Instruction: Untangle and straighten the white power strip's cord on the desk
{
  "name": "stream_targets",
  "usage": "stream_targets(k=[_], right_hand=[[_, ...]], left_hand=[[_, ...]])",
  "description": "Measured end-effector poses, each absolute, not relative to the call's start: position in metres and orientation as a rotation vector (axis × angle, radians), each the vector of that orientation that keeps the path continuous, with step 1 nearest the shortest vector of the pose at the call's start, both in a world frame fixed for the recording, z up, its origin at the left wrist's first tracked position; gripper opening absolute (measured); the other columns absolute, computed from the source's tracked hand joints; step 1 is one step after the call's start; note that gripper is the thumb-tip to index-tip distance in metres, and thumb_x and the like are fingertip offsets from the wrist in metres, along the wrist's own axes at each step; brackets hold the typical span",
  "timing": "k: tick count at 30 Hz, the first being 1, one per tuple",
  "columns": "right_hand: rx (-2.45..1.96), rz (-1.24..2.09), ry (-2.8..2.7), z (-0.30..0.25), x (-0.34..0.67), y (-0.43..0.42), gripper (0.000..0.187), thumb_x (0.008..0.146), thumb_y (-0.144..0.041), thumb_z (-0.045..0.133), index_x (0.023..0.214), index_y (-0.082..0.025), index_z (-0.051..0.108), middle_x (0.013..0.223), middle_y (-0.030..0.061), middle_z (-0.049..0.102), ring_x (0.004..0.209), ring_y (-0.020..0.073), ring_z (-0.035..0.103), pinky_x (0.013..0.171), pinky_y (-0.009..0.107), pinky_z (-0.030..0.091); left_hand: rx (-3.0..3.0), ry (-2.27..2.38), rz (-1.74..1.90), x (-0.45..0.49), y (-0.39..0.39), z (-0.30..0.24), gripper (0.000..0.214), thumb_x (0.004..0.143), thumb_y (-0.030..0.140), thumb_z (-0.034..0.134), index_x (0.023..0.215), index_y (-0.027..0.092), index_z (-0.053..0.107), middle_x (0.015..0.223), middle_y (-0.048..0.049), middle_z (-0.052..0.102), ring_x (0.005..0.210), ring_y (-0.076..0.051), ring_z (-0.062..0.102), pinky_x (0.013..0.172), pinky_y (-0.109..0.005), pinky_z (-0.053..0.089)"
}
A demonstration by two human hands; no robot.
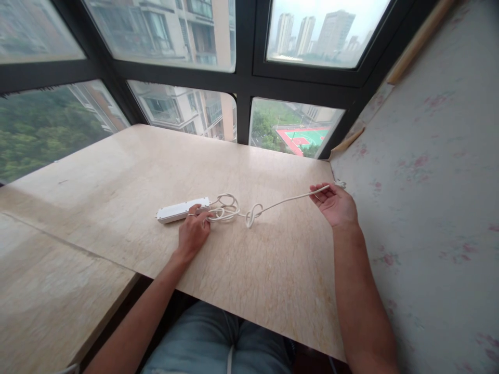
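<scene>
A long white power strip (181, 209) lies on the beige stone-patterned ledge, no sockets showing on its visible face. My left hand (194, 228) grips its right end, fingers beside the start of the cord. From that end runs an off-white cord (290, 199), bunched into loose loops near the strip, with another loop (254, 215) a little further right. My right hand (337, 206) is turned palm up near the wall and holds the cord, which stretches fairly straight across its fingers. Beyond that hand a small bunch of cord (340, 184) shows; its end is partly hidden.
Dark-framed windows (244, 78) rise behind the ledge (268, 270). A flower-patterned wall (424, 208) borders it on the right, with peeling paper (349, 141) near the corner. A seam crosses the ledge at left. My legs (218, 343) are below the front edge.
</scene>
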State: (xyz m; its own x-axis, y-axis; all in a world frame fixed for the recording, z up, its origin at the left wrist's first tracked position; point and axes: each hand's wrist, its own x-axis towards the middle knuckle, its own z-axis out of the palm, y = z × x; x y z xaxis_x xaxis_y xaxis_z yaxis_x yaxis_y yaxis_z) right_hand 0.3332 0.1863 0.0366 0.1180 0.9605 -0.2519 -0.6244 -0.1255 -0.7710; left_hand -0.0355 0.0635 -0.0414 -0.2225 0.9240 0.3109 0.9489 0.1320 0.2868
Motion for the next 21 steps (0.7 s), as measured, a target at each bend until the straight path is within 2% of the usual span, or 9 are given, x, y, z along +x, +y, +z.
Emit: stream_targets(k=[5,11,14,17,19,21], right_hand=[[-0.955,1.591,-0.773,0.029,0.324,0.181,0.008,0.079,-0.022,0.064,0.080,-0.015,0.068,0.086,0.0101,0.074,0.087,0.0215,0.071,0.079,0.034,0.059],[-0.994,1.678,-0.924,0.021,0.307,0.177,0.017,0.074,-0.027,0.073,0.085,-0.015,0.070,0.093,0.0113,0.074,0.087,0.0216,0.071,0.074,0.032,0.060],[-1.035,1.659,-0.891,0.019,0.304,0.178,0.015,0.073,-0.026,0.072,0.083,-0.015,0.070,0.089,0.0112,0.074,0.083,0.0201,0.072,0.072,0.029,0.060],[-1.081,1.672,-0.903,0.019,0.308,0.177,0.012,0.073,-0.024,0.070,0.081,-0.014,0.070,0.088,0.0114,0.074,0.080,0.0197,0.072,0.072,0.028,0.060],[-1.106,1.693,-0.954,0.022,0.313,0.176,0.013,0.073,-0.023,0.069,0.082,-0.014,0.070,0.088,0.0119,0.074,0.078,0.0199,0.072,0.070,0.028,0.060],[-1.147,1.710,-1.017,0.026,0.318,0.173,0.016,0.072,-0.022,0.069,0.085,-0.013,0.070,0.089,0.0129,0.074,0.076,0.0202,0.072,0.067,0.028,0.061]], left_hand=[[-1.788,-2.400,-0.616,-0.064,0.066,-0.040,0.029,0.083,0.015,0.051,0.102,0.024,0.071,0.137,-0.0076,0.048,0.094,-0.023,0.062,0.071,-0.032,0.053],[-1.726,-2.476,-0.537,-0.075,0.062,-0.028,0.036,0.084,0.012,0.047,0.111,0.021,0.069,0.144,-0.0122,0.042,0.097,-0.027,0.063,0.074,-0.037,0.053],[-1.754,-2.425,-0.789,-0.055,0.055,-0.016,0.040,0.083,0.013,0.049,0.120,0.018,0.063,0.137,-0.0138,0.048,0.089,-0.022,0.064,0.074,-0.034,0.053],[-2.010,-2.283,-1.172,-0.023,0.051,-0.010,0.032,0.087,0.027,0.054,0.117,0.017,0.060,0.126,-0.0127,0.056,0.072,-0.014,0.062,0.074,-0.032,0.054],[-2.167,-2.204,-1.262,-0.004,0.055,-0.012,0.036,0.086,0.035,0.058,0.117,0.016,0.059,0.118,-0.0122,0.061,0.080,-0.017,0.063,0.080,-0.035,0.053],[-2.243,-2.161,-1.239,0.010,0.062,-0.019,0.040,0.082,0.034,0.065,0.116,0.015,0.058,0.112,-0.0125,0.064,0.095,-0.023,0.063,0.089,-0.040,0.050]])
